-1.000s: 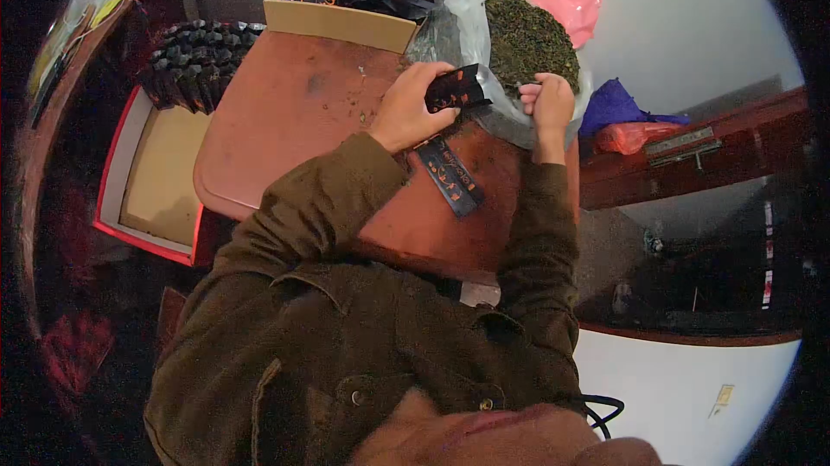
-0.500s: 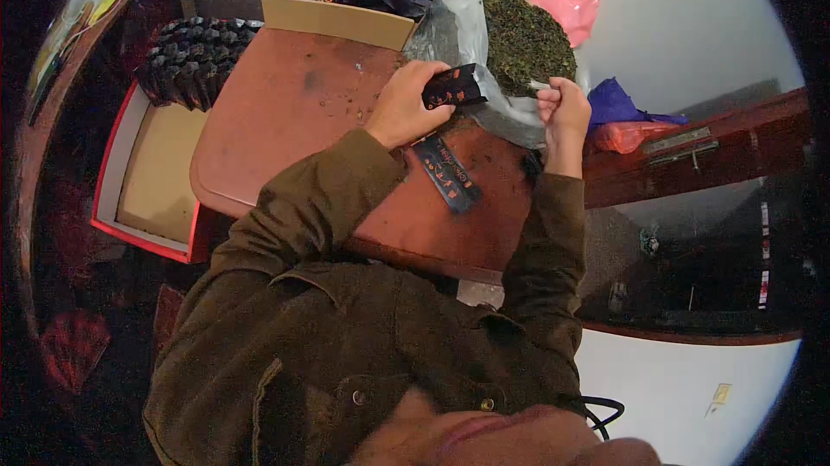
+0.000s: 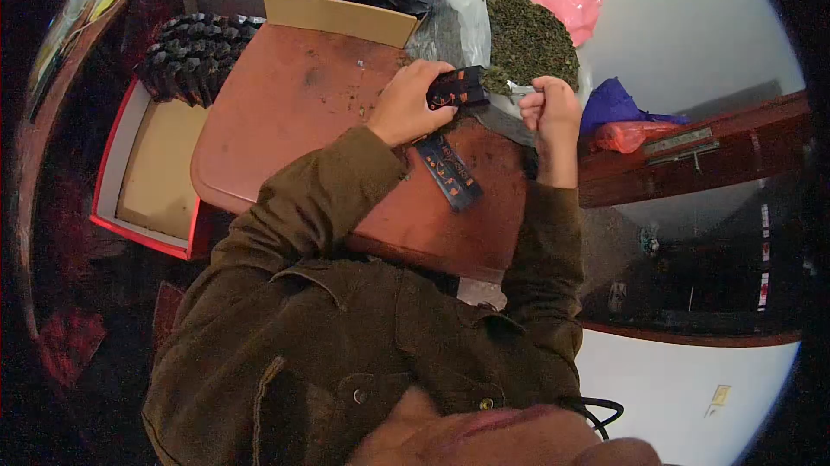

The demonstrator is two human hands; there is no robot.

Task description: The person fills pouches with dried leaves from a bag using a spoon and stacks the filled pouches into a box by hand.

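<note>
My left hand is closed around a small black pouch with orange print, its open end pointing right. My right hand grips the handle of a metal spoon. A heap of dried green leaves sits on the spoon, right at the pouch's mouth. Behind both hands, a large mound of dried leaves lies in a clear plastic bag. Another flat black pouch with orange print rests on the brown table below my left hand.
A cardboard box full of black pouches stands at the table's back edge. To the left are a red-edged box and a stack of black packs. Pink and purple bags lie at the right.
My right hand has moved left from the leaf mound, bringing a loaded spoon up to the pouch. The left hand has stayed nearly in place with the pouch.
</note>
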